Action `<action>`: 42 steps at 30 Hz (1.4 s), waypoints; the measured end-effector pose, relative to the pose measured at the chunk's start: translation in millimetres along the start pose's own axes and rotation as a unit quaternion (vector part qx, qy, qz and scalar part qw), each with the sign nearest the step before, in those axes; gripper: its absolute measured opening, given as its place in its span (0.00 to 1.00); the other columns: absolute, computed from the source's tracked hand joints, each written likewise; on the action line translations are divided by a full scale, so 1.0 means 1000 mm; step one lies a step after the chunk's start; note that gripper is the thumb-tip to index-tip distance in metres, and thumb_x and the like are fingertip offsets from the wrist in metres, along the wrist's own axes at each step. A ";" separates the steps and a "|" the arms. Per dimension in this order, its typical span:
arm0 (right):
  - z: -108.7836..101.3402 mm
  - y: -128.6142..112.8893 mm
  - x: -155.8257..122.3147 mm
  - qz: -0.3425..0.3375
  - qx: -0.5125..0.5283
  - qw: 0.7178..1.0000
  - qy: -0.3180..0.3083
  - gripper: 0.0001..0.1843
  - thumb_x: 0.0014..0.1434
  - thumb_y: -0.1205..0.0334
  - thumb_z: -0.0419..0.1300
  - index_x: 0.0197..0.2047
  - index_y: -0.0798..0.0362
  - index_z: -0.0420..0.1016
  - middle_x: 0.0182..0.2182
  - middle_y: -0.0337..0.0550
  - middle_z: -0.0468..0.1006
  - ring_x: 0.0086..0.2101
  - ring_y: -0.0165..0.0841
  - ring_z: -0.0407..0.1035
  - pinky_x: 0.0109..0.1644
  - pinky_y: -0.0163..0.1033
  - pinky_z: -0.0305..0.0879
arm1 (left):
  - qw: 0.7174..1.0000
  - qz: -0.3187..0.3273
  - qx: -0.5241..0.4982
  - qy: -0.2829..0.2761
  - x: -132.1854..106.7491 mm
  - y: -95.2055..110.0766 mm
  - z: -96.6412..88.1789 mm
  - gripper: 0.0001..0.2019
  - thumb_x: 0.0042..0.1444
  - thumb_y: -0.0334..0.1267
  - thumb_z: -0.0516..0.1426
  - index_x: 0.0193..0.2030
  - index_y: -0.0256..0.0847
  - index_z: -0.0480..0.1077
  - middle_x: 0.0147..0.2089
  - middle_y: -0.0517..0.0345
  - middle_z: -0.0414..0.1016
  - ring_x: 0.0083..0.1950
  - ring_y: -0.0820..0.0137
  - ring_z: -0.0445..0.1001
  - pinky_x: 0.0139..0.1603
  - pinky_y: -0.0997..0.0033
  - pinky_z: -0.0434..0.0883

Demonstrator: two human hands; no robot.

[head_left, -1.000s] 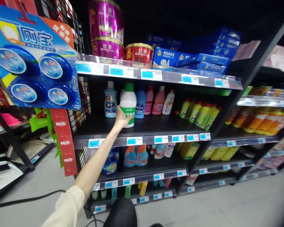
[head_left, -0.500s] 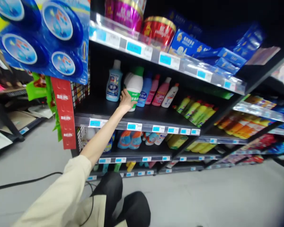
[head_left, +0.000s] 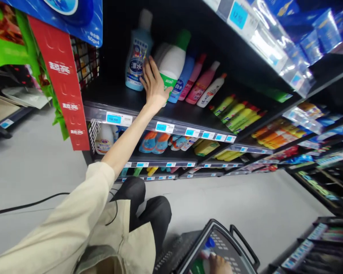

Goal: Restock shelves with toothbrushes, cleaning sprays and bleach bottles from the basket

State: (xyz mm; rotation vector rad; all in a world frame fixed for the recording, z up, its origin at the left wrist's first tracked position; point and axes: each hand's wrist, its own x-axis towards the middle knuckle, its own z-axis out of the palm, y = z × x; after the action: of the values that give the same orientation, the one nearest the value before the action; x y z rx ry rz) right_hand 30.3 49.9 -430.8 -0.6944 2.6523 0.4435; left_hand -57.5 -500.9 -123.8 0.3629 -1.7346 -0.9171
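My left hand point(head_left: 155, 84) reaches onto the shelf with fingers spread along the left side of a white bottle with a green cap point(head_left: 173, 61). Its thumb lies near the green label, and the fingertips come close to a light blue bottle point(head_left: 137, 64) on the left. Both bottles stand on the shelf. At the bottom edge, my right hand point(head_left: 218, 264) is inside a dark shopping basket point(head_left: 247, 247). Beside it are a blue cap point(head_left: 210, 242) and something green and white point(head_left: 197, 265); the frame edge cuts off the hand, so its grip is unclear.
Blue, pink and white bottles point(head_left: 211, 90) stand right of the white one. Yellow-green bottles point(head_left: 240, 116) are farther along. The upper shelf edge point(head_left: 257, 38) overhangs on the right. A red hanging strip point(head_left: 61, 76) borders the left. A black cable point(head_left: 31, 205) runs near my sleeve.
The view has moved closer to the shelf and tipped down, bringing the basket and my right hand into sight. My left hand's fingers, earlier around the white bottle, now spread beside it.
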 end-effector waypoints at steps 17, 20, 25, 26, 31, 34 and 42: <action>-0.266 0.016 -0.048 -0.077 -0.216 0.960 0.158 0.36 0.46 0.77 0.64 0.57 0.41 0.83 0.43 0.49 0.86 0.42 0.51 0.82 0.44 0.50 0.73 | 0.810 0.072 -0.206 -0.544 -0.359 0.071 0.050 0.61 0.43 0.55 0.76 0.78 0.39 0.50 0.74 0.36 0.63 0.74 0.42 0.65 0.74 0.42 0.67; -0.289 -0.022 -0.057 -0.216 -0.254 0.887 0.319 0.29 0.47 0.76 0.62 0.51 0.48 0.84 0.36 0.45 0.86 0.32 0.43 0.80 0.35 0.46 0.71 | 0.867 0.108 -0.178 -0.452 -0.355 0.061 0.041 0.44 0.53 0.48 0.71 0.72 0.40 0.59 0.67 0.42 0.72 0.68 0.49 0.72 0.71 0.48 0.71; -0.317 -0.077 -0.079 -0.327 -0.263 0.756 0.502 0.26 0.53 0.76 0.58 0.56 0.60 0.79 0.50 0.57 0.85 0.45 0.50 0.79 0.45 0.55 0.75 | 0.895 0.194 -0.194 -0.352 -0.293 0.040 0.016 0.28 0.59 0.43 0.66 0.63 0.39 0.66 0.61 0.43 0.77 0.62 0.54 0.76 0.64 0.55 0.75; -0.321 -0.085 -0.085 -0.350 -0.245 0.730 0.534 0.25 0.56 0.75 0.58 0.58 0.62 0.78 0.54 0.59 0.83 0.51 0.52 0.78 0.53 0.58 0.74 | 0.903 0.194 -0.200 -0.328 -0.276 0.037 0.012 0.27 0.60 0.45 0.66 0.63 0.40 0.67 0.61 0.44 0.77 0.61 0.55 0.77 0.64 0.55 0.75; -0.318 -0.090 -0.103 -0.419 -0.164 0.674 0.587 0.15 0.69 0.68 0.59 0.58 0.57 0.77 0.55 0.54 0.83 0.57 0.48 0.74 0.64 0.55 0.66 | 0.954 0.123 -0.182 -0.202 -0.178 0.033 -0.005 0.34 0.51 0.46 0.74 0.62 0.42 0.69 0.54 0.52 0.81 0.53 0.60 0.81 0.57 0.64 0.77; -0.301 -0.085 -0.096 -0.411 -0.143 0.694 0.574 0.14 0.73 0.67 0.53 0.56 0.54 0.78 0.53 0.49 0.84 0.53 0.44 0.76 0.59 0.52 0.65 | 0.966 0.157 -0.159 -0.130 -0.121 0.031 -0.011 0.35 0.47 0.44 0.75 0.59 0.39 0.69 0.50 0.53 0.82 0.49 0.62 0.81 0.52 0.68 0.77; -0.289 -0.080 -0.067 -0.395 -0.130 0.766 0.490 0.13 0.76 0.66 0.49 0.44 0.53 0.74 0.34 0.44 0.80 0.35 0.40 0.73 0.40 0.46 0.59 | 0.985 0.157 -0.059 -0.042 -0.036 0.009 -0.027 0.35 0.42 0.45 0.76 0.54 0.39 0.68 0.47 0.55 0.81 0.49 0.60 0.80 0.50 0.64 0.78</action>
State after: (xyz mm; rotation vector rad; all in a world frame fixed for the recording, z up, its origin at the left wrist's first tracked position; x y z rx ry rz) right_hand 50.6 -99.8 -163.6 -2.5767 2.6949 0.1979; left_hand -18.2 -482.6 -137.9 -0.0294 -1.7417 -0.8084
